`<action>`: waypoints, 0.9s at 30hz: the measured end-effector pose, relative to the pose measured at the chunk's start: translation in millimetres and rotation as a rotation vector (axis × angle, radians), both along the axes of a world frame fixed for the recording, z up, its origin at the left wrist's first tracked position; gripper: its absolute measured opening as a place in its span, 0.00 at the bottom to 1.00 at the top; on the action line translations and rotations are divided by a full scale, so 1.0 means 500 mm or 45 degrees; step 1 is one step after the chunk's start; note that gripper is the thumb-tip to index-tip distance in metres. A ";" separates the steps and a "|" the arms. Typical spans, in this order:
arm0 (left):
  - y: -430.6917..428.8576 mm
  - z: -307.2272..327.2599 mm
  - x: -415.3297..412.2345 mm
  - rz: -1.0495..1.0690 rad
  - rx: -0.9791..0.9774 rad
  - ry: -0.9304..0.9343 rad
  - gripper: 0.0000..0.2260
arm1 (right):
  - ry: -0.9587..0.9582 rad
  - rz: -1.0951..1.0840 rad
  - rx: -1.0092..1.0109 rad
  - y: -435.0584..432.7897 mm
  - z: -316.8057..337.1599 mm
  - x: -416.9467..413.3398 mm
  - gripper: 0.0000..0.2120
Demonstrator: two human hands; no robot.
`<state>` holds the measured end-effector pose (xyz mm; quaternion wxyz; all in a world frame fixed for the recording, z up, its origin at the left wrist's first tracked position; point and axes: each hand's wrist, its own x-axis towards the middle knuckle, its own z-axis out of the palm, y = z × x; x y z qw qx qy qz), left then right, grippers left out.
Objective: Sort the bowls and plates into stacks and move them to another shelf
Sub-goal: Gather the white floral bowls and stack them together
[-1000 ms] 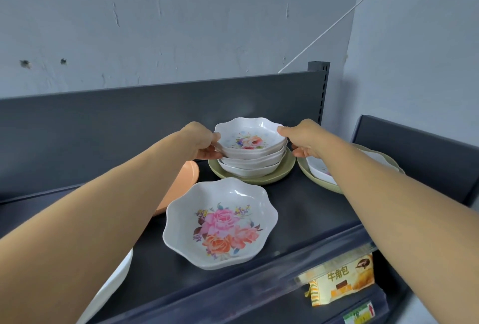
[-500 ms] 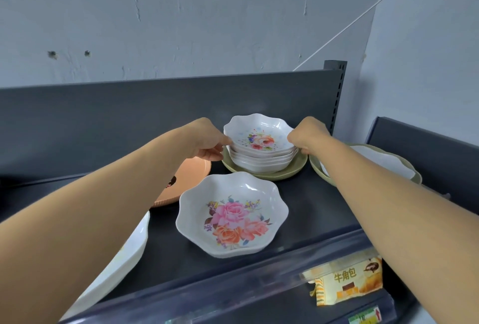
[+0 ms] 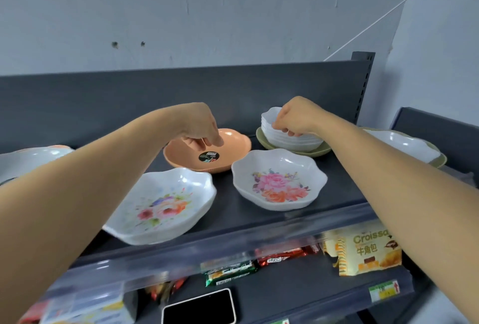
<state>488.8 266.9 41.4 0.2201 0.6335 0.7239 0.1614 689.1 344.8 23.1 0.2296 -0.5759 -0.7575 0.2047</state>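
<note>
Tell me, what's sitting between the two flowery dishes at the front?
Nothing. The head view shows only bare dark shelf between the left flowery dish and the right flowery dish.

Both bare forearms reach forward and up from the lower corners, well apart, wrists bent so the hands hang palm-down. The left hand (image 3: 201,127) droops with its fingers (image 3: 217,137) pointing down and loosely curled, thumb tucked beneath, the tips bunched close together; whether they pinch anything cannot be told. The right hand (image 3: 295,116) is drawn into a loose fist, knuckles up, fingertips (image 3: 290,132) curled under toward the palm. Its grip is also unclear from here. Neither arm has a sleeve.
</note>
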 end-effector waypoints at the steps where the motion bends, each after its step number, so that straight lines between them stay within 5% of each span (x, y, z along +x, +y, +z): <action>1: -0.017 0.001 -0.024 0.019 0.001 0.058 0.10 | -0.026 0.043 -0.019 -0.017 0.001 -0.016 0.13; 7: -0.115 -0.020 -0.166 0.112 -0.104 0.481 0.12 | -0.080 0.143 -0.059 -0.104 -0.011 -0.102 0.10; 16: -0.164 -0.068 -0.220 0.089 -0.126 0.313 0.15 | -0.124 0.010 -0.089 -0.174 -0.026 -0.138 0.16; 19: -0.163 -0.076 -0.225 0.093 -0.088 0.318 0.13 | -0.159 -0.092 -0.067 -0.188 -0.027 -0.112 0.09; 27: -0.157 -0.062 -0.231 0.089 -0.013 0.125 0.12 | -0.177 -0.397 0.043 -0.189 -0.045 -0.026 0.10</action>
